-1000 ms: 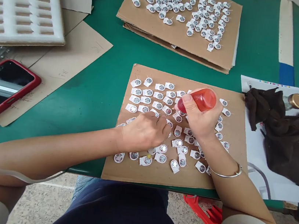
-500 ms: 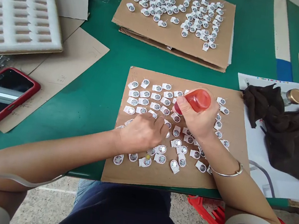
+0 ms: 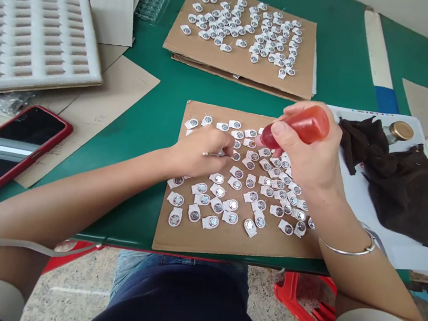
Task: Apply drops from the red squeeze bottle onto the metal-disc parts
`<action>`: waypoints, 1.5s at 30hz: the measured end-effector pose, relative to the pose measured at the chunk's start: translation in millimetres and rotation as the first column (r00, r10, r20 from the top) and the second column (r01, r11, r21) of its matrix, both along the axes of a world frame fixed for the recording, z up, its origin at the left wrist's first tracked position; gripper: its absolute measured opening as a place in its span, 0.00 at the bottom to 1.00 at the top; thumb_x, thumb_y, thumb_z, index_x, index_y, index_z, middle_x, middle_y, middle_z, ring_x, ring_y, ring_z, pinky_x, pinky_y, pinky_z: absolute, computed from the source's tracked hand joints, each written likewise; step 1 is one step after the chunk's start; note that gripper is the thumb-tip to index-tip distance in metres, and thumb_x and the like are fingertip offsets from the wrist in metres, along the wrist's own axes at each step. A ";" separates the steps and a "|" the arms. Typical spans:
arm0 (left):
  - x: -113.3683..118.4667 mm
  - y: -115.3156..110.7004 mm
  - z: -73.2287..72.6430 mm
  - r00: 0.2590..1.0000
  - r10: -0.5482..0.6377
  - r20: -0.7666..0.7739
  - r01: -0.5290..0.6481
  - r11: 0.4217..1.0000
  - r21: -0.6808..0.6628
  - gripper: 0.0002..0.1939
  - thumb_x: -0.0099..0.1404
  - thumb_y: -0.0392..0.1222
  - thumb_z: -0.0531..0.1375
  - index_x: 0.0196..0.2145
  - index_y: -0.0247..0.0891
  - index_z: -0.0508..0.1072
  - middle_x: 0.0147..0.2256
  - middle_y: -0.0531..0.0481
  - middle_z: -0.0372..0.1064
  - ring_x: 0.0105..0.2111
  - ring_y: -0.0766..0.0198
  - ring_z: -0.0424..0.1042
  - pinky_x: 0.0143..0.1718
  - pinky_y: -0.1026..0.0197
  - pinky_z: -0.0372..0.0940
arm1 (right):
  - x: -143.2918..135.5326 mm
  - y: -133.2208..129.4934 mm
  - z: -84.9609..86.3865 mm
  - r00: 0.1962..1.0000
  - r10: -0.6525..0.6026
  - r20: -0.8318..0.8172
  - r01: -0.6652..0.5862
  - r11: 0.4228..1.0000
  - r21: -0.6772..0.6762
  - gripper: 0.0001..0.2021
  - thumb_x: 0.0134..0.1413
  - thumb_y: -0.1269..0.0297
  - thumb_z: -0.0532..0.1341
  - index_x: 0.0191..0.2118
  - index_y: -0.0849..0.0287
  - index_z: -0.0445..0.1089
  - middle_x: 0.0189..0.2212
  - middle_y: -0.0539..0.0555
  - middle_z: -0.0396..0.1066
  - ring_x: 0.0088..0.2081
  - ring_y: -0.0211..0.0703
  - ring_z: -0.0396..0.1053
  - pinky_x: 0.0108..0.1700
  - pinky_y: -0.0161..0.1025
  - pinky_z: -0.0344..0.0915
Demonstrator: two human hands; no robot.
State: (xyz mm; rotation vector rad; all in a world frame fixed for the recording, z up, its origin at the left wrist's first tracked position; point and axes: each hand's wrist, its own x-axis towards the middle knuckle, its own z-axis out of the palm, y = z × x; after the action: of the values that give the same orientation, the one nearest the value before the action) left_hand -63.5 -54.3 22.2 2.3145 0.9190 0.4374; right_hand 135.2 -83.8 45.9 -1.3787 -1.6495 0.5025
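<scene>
My right hand (image 3: 310,158) is wrapped round a red squeeze bottle (image 3: 308,125), tilted with its narrower end down to the left over the cardboard sheet (image 3: 194,243). Fingers of my left hand (image 3: 203,151) are pinched on a thin metal rod (image 3: 212,154), which sticks out to the left; its other end is hidden. Beneath both hands, rows of small round silver pieces on white tabs (image 3: 231,217) lie on the cardboard. Some are covered by my hands. The bottle's tip is just above several of these pieces, and I cannot tell whether it touches one.
A second cardboard stack (image 3: 197,54) with more tabbed pieces lies at the back. To the left are a white slotted foam tray (image 3: 39,45) and a red-cased phone (image 3: 11,153). Dark cloth (image 3: 400,192) and a gold-lidded jar (image 3: 401,130) sit on white paper at right.
My left hand has moved up and left over the cardboard, and the metal rod now shows clearly. The red bottle in my right hand has shifted up and right. The view has shifted too.
</scene>
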 end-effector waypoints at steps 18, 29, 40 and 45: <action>-8.5 11.3 -15.2 0.981 0.092 0.168 -0.048 0.968 -0.247 0.04 0.52 0.32 0.59 0.27 0.33 0.75 0.26 0.51 0.73 0.25 0.69 0.69 0.23 0.67 0.60 | -2.8 -31.9 -46.1 0.993 -0.106 -0.053 0.108 0.993 0.036 0.12 0.42 0.59 0.67 0.35 0.54 0.70 0.33 0.51 0.71 0.35 0.42 0.71 0.39 0.47 0.73; -8.2 11.5 -12.4 0.984 0.086 0.157 -0.050 0.975 -0.219 0.04 0.51 0.32 0.60 0.26 0.33 0.75 0.26 0.52 0.73 0.25 0.69 0.70 0.23 0.68 0.59 | 2.1 -31.4 -57.5 0.996 -0.068 -0.065 0.067 0.998 -0.020 0.13 0.44 0.61 0.67 0.39 0.52 0.69 0.37 0.52 0.69 0.39 0.46 0.71 0.42 0.51 0.73; -7.9 10.9 -12.0 0.981 0.081 0.178 -0.039 0.973 -0.226 0.05 0.51 0.31 0.58 0.26 0.33 0.75 0.25 0.51 0.73 0.24 0.69 0.70 0.21 0.68 0.60 | -0.3 -29.8 -55.2 0.998 -0.053 -0.036 0.052 0.999 -0.007 0.14 0.43 0.60 0.67 0.38 0.54 0.69 0.36 0.52 0.70 0.39 0.44 0.71 0.44 0.48 0.73; -7.8 11.3 -12.5 0.982 0.081 0.171 -0.043 0.976 -0.212 0.06 0.50 0.30 0.58 0.26 0.33 0.75 0.25 0.51 0.73 0.25 0.67 0.70 0.22 0.67 0.60 | -0.6 -29.9 -54.3 0.998 -0.048 -0.035 0.047 0.999 -0.006 0.13 0.44 0.60 0.67 0.38 0.54 0.69 0.36 0.51 0.70 0.38 0.43 0.71 0.42 0.48 0.74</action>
State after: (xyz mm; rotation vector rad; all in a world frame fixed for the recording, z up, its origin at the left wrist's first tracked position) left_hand -71.2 -43.1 9.8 2.0267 0.9055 0.5400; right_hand 134.7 -113.7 -8.4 -1.4018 -1.5850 0.5005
